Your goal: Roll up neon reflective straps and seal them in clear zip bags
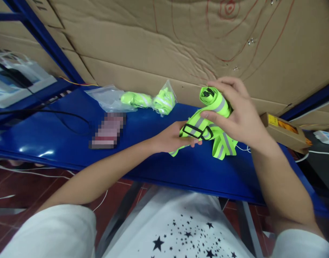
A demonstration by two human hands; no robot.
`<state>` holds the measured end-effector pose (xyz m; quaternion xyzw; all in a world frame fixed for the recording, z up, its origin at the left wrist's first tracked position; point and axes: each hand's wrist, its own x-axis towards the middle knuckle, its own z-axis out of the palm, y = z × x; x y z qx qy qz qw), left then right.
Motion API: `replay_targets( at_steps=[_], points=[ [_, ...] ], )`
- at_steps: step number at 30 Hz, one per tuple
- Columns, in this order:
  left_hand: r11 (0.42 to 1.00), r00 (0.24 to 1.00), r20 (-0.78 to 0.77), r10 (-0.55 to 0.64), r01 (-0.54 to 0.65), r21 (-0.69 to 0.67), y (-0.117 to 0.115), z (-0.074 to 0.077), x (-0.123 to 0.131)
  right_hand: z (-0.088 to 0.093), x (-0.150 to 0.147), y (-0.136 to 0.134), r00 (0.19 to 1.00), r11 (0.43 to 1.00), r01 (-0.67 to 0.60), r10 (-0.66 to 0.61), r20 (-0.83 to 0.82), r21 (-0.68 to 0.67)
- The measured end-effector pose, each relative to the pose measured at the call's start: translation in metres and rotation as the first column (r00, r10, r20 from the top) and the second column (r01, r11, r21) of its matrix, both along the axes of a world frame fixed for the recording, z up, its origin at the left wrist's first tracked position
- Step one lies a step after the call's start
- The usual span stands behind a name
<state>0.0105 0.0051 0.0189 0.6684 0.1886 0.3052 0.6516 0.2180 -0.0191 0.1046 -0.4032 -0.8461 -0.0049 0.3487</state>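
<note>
A neon yellow-green reflective strap [219, 104] with grey stripes is partly rolled up, held above the blue shelf [153, 163]. My right hand [238, 111] wraps round the roll from the right, thumb in front. A dark piece shows in the roll's centre. Lower on the left, my left hand [172, 138] grips the flat part of the strap, its fingers underneath. By those fingers lies a black slide buckle [192, 131]. Loose strap ends [225, 145] hang below the roll, between my hands.
Toward the back of the shelf lie two bundled neon straps, one [136, 99] beside a clear plastic bag [106, 98], the other [164, 100] bagged. A blurred-out phone-shaped object [108, 130] is at left. A small cardboard box [282, 130] stands at right, before a cardboard wall [143, 46].
</note>
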Motion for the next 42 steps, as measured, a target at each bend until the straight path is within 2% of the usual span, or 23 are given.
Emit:
replay_targets(
  at_steps=[2, 3, 5, 7, 9, 10, 13, 15, 18, 20, 24, 27, 33, 34, 35, 36, 38, 40, 42],
  points=[
    [0.988, 0.998, -0.038, -0.044, 0.049, 0.145, 0.005, 0.001, -0.003, 0.004, 0.004, 0.000, 0.996, 0.968, -0.057, 0.038, -0.083, -0.243],
    [0.979, 0.996, -0.053, -0.077, 0.085, 0.186, 0.005, 0.002, -0.005, 0.004, 0.005, 0.000, 0.990, 0.922, -0.101, 0.056, -0.129, -0.373],
    [0.964, 0.988, -0.076, -0.135, 0.149, 0.220, 0.004, 0.004, -0.007, 0.003, 0.006, 0.000, 0.969, 0.784, -0.191, 0.055, -0.241, -0.590],
    [0.961, 0.983, -0.090, -0.159, 0.175, 0.213, 0.001, 0.008, -0.009, 0.002, 0.005, 0.000, 0.939, 0.652, -0.263, 0.002, -0.345, -0.711],
    [0.967, 0.980, -0.120, -0.156, 0.176, 0.182, 0.000, 0.012, -0.011, 0.001, 0.003, -0.001, 0.911, 0.581, -0.301, -0.057, -0.407, -0.756],
    [0.972, 0.979, -0.148, -0.140, 0.164, 0.166, 0.000, 0.013, -0.012, 0.001, 0.003, -0.001, 0.903, 0.575, -0.307, -0.076, -0.423, -0.759],
    [0.983, 0.969, -0.232, -0.090, 0.124, 0.138, 0.004, 0.015, -0.015, 0.001, 0.002, -0.002, 0.895, 0.627, -0.287, -0.095, -0.437, -0.724],
    [0.980, 0.960, -0.247, -0.130, 0.162, 0.114, 0.007, 0.014, -0.015, 0.000, 0.001, -0.001, 0.889, 0.630, -0.287, -0.104, -0.445, -0.722],
    [0.965, 0.949, -0.239, -0.205, 0.237, 0.112, 0.010, 0.015, -0.014, -0.001, 0.000, 0.002, 0.857, 0.557, -0.345, -0.142, -0.496, -0.756],
    [0.964, 0.953, -0.241, -0.184, 0.222, 0.145, 0.009, 0.016, -0.015, -0.002, -0.002, 0.005, 0.832, 0.525, -0.370, -0.179, -0.525, -0.766],
    [0.950, 0.952, -0.254, -0.169, 0.226, 0.217, 0.006, 0.018, -0.018, -0.006, -0.005, 0.010, 0.822, 0.507, -0.359, -0.226, -0.523, -0.784],
    [0.930, 0.945, -0.270, -0.186, 0.258, 0.261, 0.005, 0.015, -0.018, -0.011, -0.004, 0.013, 0.805, 0.432, -0.395, -0.262, -0.532, -0.811],
    [0.938, 0.970, -0.192, -0.148, 0.199, 0.285, 0.002, 0.007, -0.013, -0.023, -0.008, 0.015, 0.756, 0.343, -0.454, -0.340, -0.559, -0.823],
    [0.939, 0.974, -0.172, -0.147, 0.192, 0.287, 0.001, 0.006, -0.013, -0.026, -0.010, 0.016, 0.757, 0.351, -0.442, -0.348, -0.553, -0.826],
    [0.939, 0.978, -0.154, -0.144, 0.184, 0.290, 0.000, 0.006, -0.013, -0.028, -0.012, 0.016, 0.758, 0.385, -0.418, -0.351, -0.550, -0.823],
    [0.940, 0.980, -0.144, -0.137, 0.175, 0.294, -0.001, 0.005, -0.012, -0.031, -0.014, 0.017, 0.764, 0.444, -0.380, -0.344, -0.546, -0.811],
    [0.943, 0.984, -0.142, -0.112, 0.150, 0.296, -0.002, 0.004, -0.010, -0.034, -0.015, 0.020, 0.792, 0.614, -0.259, -0.306, -0.528, -0.745],
    [0.954, 0.987, -0.140, -0.074, 0.111, 0.278, -0.002, 0.002, -0.008, -0.033, -0.012, 0.023, 0.832, 0.783, -0.120, -0.256, -0.492, -0.610],
    [0.966, 0.991, -0.122, -0.060, 0.088, 0.243, -0.002, 0.000, -0.005, -0.029, -0.008, 0.023, 0.873, 0.877, -0.032, -0.209, -0.441, -0.479]
  ],
)
